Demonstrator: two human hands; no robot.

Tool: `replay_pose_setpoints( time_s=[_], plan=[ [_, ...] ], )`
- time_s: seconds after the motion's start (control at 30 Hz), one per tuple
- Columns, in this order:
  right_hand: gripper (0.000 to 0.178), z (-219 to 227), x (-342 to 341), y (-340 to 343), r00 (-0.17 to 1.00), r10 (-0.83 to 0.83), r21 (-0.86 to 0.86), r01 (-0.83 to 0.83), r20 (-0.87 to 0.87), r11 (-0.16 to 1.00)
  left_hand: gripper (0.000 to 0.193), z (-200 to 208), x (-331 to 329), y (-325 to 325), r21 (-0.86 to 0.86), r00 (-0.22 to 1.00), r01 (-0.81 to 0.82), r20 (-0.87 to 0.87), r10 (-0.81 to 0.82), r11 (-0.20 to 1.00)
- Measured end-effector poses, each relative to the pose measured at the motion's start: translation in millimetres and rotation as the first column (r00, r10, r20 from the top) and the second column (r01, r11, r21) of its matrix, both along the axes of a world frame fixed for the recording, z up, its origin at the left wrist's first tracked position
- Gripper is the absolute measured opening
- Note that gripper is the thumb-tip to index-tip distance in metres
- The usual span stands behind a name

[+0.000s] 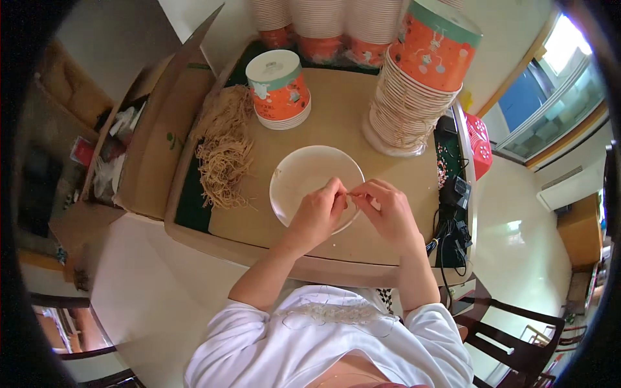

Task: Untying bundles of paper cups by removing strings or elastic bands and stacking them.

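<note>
Over the right side of a round white bowl (299, 183), both my hands are pinched close together. Fingers and thumb of my left hand (319, 210) are closed, meeting the fingertips of my right hand (387, 208), which pinch as well. A small brownish bit (350, 195) shows between the two sets of fingertips, too tiny to name. To the left of the bowl lies a heap of thin tan strands (224, 158). Behind the bowl, an orange paper tub (279, 97) with a green band stands upside down on a short nested stack.
A tall leaning stack of orange tubs (427, 61) rises at the right, with more stacks (318, 26) behind. Black cables and an adapter (458, 190) lie along the right edge. An open cardboard box (158, 139) stands left of the table; a dark chair (517, 336) is lower right.
</note>
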State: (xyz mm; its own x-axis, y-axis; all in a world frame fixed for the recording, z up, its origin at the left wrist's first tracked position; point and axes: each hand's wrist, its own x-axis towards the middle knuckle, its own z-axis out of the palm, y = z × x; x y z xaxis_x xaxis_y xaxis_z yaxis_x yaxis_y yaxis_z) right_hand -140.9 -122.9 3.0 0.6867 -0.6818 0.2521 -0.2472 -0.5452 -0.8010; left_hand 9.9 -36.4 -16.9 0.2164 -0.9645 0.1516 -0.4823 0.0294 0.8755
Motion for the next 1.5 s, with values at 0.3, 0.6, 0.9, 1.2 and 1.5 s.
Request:
replay_pose_setpoints(
  time_s=[0.3, 0.6, 0.9, 1.2, 1.5],
  plan=[
    [0.005, -16.3, 13.5, -5.6, 1.0, 0.012, 0.214, -0.012, -0.003, 0.977, 0.011, 5.4, 12.3, 10.1, -0.121, 0.98, -0.054, -0.199, 0.029, 0.991],
    [0.003, -28.7, 13.8, -11.8, 0.991, -0.017, 0.446, -0.043, 0.13, 0.894, 0.022, -1.3, 18.2, 16.5, -0.186, 0.926, 0.131, 0.373, -0.054, 0.974],
    [0.004, -37.5, 18.4, 1.1, 0.975, -0.084, 0.377, 0.0, 0.204, 0.926, 0.007, -3.9, 12.7, 5.6, -0.212, 0.798, 0.113, 0.602, 0.039, 0.971],
    [0.005, -48.5, 20.5, -1.4, 0.939, -0.146, 0.502, -0.032, 0.311, 0.864, 0.006, -1.5, 18.4, -1.8, -0.132, 0.662, 0.168, 0.749, -0.012, 0.977],
    [0.006, -55.7, 27.7, 18.9, 0.86, -0.263, 0.407, 0.072, 0.437, 0.91, 0.014, 4.6, 36.0, -6.6, 0.157, 0.675, 0.265, -0.735, -0.067, 0.951]
  ],
)
